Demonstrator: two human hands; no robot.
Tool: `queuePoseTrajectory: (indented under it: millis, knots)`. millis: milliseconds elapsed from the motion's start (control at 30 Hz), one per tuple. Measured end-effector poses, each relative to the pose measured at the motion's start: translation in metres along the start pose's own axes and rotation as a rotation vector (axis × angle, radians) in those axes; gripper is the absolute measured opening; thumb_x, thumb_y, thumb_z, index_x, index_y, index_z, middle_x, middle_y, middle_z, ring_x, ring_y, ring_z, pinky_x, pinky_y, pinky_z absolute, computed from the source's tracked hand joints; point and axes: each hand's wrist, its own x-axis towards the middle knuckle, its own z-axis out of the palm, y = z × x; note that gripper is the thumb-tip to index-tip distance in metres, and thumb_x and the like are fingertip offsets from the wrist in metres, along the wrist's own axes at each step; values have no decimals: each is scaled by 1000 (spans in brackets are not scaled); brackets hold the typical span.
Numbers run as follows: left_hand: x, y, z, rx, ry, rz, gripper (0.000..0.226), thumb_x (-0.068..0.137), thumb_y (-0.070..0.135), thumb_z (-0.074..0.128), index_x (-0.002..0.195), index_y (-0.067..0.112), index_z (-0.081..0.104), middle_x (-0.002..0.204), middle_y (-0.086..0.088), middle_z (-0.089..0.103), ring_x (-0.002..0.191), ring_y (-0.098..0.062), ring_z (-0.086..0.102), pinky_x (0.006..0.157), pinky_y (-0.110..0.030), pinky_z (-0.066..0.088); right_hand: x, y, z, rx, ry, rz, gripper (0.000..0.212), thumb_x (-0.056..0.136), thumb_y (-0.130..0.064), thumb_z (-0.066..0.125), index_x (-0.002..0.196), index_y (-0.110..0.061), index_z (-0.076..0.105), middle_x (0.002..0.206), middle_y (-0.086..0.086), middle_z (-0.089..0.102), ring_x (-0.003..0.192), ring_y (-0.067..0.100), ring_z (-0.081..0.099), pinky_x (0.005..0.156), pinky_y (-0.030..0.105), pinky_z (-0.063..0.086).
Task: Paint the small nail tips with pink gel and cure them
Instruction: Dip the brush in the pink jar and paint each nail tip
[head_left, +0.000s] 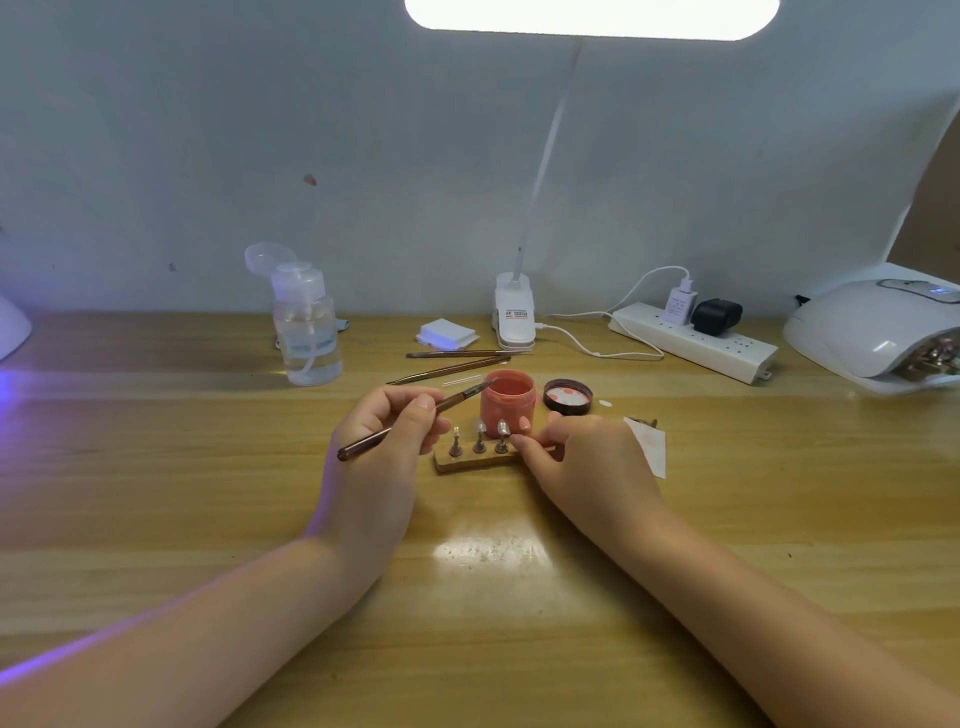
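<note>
left hand (387, 431) pinching brush (415, 418) (tip at jar (507, 402))

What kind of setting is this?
Likely a home or small nail-art workstation: a nail curing lamp at the right, an open jar of pink gel, and nail tips on a wooden stand.

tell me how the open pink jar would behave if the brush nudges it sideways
The jar is short and wide, so it would more likely slide than tip. It looks like light plastic on a glossy table, so a nudge may shift it easily. Its lid is off, so a hard knock could spill gel.
</note>
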Motion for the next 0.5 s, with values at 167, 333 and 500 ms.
queuePoseTrajectory:
  millis: [167,333,500]
  knots:
    - [7,-3,0,-118,36,-80,22,97,10,53,88,17,71,73,2,70,77,-10,65,73,-26,48,-2,-1,1,-76,-2,1,28,93,-37,54,87,-17,73,76,1,69,73,17,61,66,35,51]
    - [11,-4,-2,-221,31,-90,26,97,7,50,84,16,71,70,-1,69,73,-11,63,69,-26,47,1,1,1,-79,-24,21,31,93,-38,54,84,-15,72,76,2,68,73,18,60,66,36,51]
    - [11,-6,-3,-248,6,-87,28,97,6,50,82,17,72,70,-2,69,71,-10,64,66,-23,49,-1,1,-1,-115,-20,5,32,94,-41,52,85,-17,71,76,1,68,73,17,60,66,36,51]
